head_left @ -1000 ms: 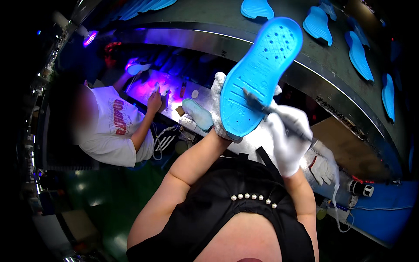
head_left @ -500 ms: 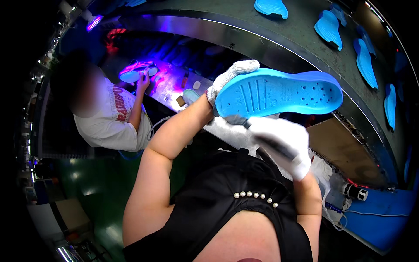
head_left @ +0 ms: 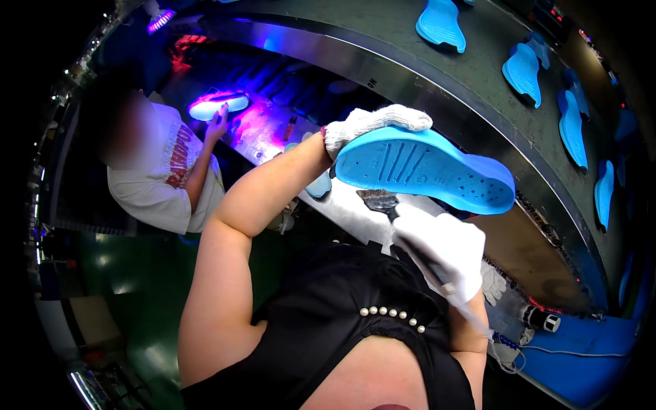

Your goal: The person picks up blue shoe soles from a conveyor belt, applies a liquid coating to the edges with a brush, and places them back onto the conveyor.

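A blue shoe sole is held up in front of me with its patterned, perforated face showing. My left hand, in a white knit glove, is closed along its far edge at the left end. My right hand, in a white glove and slightly smeared by motion, is wrapped round the dark handle of a brush. The dark, flat head of the brush is just below the sole's near edge; whether it touches the sole I cannot tell. A pale tube or cord trails from the handle's lower end past my wrist.
Several blue soles lie on the dark conveyor belt beyond a metal rail. At left, a person holds a sole under purple light. White gloves and a black-and-white cylindrical device are at the right.
The blue sole has tilted, its right end dropping nearer me. The brush head now shows more fully below the sole's edge. The soles on the belt appear shifted in view.
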`<state>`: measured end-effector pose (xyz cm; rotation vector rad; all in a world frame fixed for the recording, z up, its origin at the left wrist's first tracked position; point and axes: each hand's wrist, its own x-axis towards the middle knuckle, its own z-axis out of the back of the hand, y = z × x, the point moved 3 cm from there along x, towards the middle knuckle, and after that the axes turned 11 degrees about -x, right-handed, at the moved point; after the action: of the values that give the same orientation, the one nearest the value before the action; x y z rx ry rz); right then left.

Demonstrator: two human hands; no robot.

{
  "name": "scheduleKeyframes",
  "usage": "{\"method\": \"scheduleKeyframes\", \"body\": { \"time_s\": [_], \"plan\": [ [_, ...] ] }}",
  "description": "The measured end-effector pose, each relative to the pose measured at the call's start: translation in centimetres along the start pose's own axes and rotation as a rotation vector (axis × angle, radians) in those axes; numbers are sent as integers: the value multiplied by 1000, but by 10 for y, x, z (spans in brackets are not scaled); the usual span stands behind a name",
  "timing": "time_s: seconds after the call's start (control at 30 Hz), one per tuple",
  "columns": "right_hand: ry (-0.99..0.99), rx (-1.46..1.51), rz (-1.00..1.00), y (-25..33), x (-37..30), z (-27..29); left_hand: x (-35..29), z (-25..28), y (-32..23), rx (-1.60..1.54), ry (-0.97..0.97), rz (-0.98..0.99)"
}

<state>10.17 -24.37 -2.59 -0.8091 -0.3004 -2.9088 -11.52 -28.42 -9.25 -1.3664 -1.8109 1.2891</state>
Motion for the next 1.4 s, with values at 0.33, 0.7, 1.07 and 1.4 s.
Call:
{"method": "scheduleKeyframes", "body": {
  "time_s": [0.33, 0.7, 1.07, 1.4],
  "plan": [
    [-54, -58, -32, -11, 3, 13, -10, 2, -31, 124, 40, 57],
    [-7, -100, -29, -19, 16, 14, -28, 14, -51, -83, -100, -51],
    [-224, 233, -69, -20, 23, 6, 23, 59, -99, -592, 732, 177],
    [-252, 232, -539, -52, -16, -15, 86, 37, -70, -618, 140, -191]
  ]
}}
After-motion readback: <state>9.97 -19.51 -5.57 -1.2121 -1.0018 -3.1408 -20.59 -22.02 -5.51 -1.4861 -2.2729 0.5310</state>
